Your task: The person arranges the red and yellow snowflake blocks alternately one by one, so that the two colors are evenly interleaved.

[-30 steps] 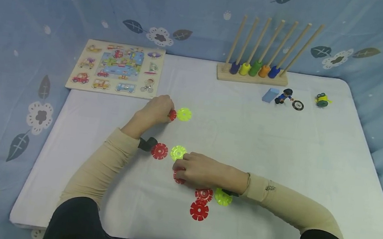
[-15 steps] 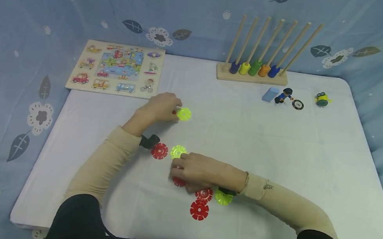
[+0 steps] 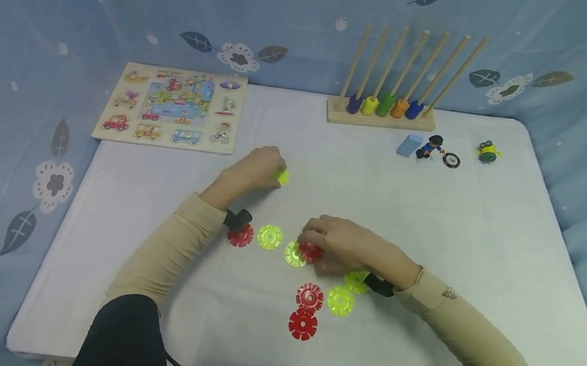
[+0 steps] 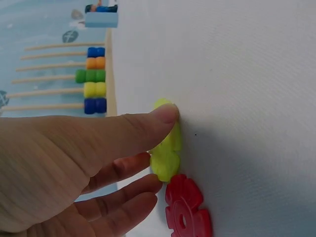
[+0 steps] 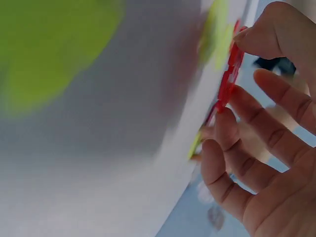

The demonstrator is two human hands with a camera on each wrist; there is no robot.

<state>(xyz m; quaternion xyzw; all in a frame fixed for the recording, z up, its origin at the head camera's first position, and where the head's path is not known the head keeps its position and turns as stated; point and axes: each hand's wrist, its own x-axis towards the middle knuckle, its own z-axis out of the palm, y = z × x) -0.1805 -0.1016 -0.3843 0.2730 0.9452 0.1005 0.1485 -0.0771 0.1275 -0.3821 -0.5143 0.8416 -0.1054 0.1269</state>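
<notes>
My left hand (image 3: 259, 167) is at the table's left middle, below the puzzle board. Its thumb and fingers pinch a yellow-green notched plastic disc (image 4: 165, 158), mostly covered by the hand in the head view. Beside that disc a red notched disc (image 4: 186, 210) shows in the left wrist view. My right hand (image 3: 349, 243) pinches a red notched disc (image 3: 311, 252) between thumb and fingertips, tilted on edge in the right wrist view. Below the right hand, two overlapping red discs (image 3: 303, 324) and yellow-green discs (image 3: 340, 300) lie on the table.
Between the hands lie yellow-green discs (image 3: 270, 237) and a red disc (image 3: 240, 235), partly under the left wrist camera. A picture puzzle board (image 3: 171, 109) lies at back left. Behind stand a peg rack (image 3: 382, 122), a blue block (image 3: 409, 145), a toy figure (image 3: 430, 146) and a yellow-green toy (image 3: 488, 151).
My left hand has slid right onto the yellow-green disc. My right hand has moved right and away from me with the red disc, uncovering a yellow-green disc.
</notes>
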